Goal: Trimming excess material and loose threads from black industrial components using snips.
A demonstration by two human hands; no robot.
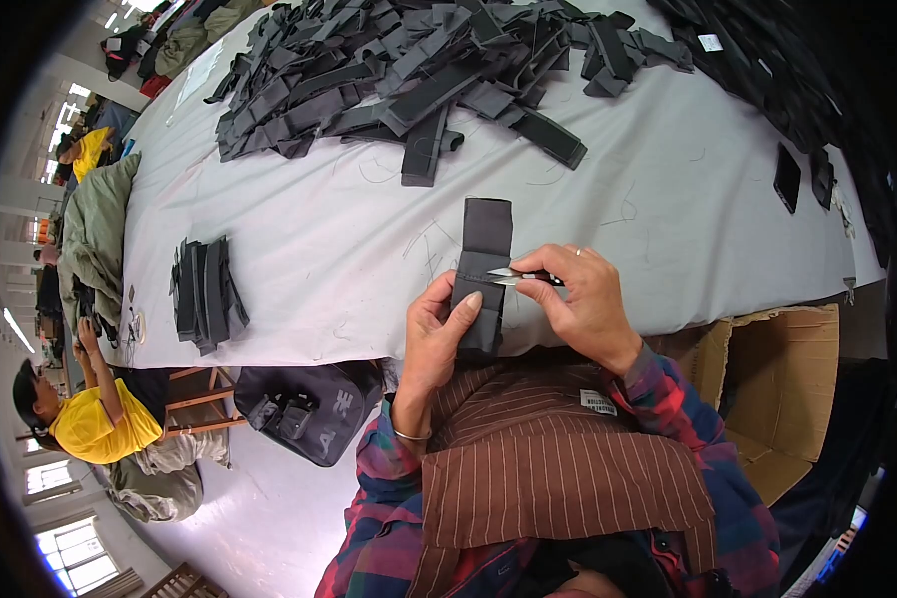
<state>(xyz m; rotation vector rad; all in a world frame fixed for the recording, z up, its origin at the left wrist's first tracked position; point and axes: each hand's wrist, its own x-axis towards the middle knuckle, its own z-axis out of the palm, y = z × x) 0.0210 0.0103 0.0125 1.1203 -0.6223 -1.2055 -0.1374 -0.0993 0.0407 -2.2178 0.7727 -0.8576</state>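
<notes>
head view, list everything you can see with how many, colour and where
table: one, pale grey, centre
strip heap: one, dark grey, table's far side
strip stack: one, dark grey, table's left
held strip: one, dark grey, near table edge
snips: one, silver and dark, at held strip
phone: one, black, table's right
cloth heap: one, black, far right
box: one, brown, near right
bag: one, black, below table's left edge
green cloth: one heap, green, far left
co-workers: at least two, yellow tops, left
apron: one, striped brown, bottom
left fingers: one set, bare, on held strip
right fingers: one set, bare, on snips
</notes>
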